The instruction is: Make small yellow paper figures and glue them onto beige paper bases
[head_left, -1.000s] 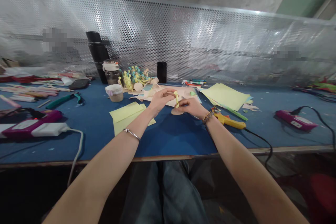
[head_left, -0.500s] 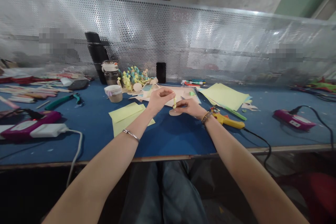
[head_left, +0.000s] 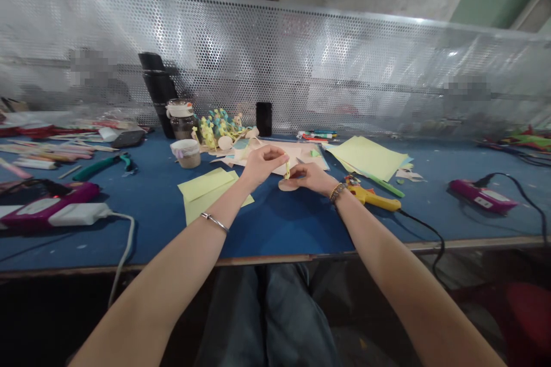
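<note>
1. Blue table (head_left: 288, 229), perforated screen (head_left: 215, 57) behind.
2. Lidded jar (head_left: 183, 123), dark inside, beside a tub (head_left: 187, 155).
3. Left hand (head_left: 263, 164) and right hand (head_left: 313, 177), fingertips nearly closed, pinch the upright yellow strip (head_left: 287, 170) over a disc (head_left: 288, 186).

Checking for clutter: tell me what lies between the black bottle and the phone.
In the head view, a jar and a bunch of small yellow and blue pieces lie between.

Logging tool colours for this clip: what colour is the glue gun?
Yellow; the glue gun shows best in the head view.
</note>
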The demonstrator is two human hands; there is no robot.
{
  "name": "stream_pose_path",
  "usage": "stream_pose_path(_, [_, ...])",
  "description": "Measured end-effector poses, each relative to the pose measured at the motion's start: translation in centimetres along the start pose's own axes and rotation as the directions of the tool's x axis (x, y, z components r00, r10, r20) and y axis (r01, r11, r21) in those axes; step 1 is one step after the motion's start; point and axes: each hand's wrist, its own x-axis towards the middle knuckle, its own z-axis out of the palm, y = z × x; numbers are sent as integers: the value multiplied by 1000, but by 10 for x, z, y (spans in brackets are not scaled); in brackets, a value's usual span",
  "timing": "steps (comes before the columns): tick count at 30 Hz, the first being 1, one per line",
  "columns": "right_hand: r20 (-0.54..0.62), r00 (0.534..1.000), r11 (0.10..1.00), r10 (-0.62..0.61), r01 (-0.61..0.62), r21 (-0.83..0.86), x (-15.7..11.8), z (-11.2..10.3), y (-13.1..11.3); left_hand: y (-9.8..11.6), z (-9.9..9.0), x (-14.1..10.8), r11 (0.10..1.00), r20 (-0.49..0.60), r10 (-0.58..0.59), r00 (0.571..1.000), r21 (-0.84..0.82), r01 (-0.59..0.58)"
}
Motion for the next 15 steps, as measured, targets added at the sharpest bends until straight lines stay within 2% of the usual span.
stream_pose_path(15, [-32, 999, 999, 27, -27, 21, 1, 1, 0, -1, 1, -1, 1000, 21, -22, 1000, 12, 22])
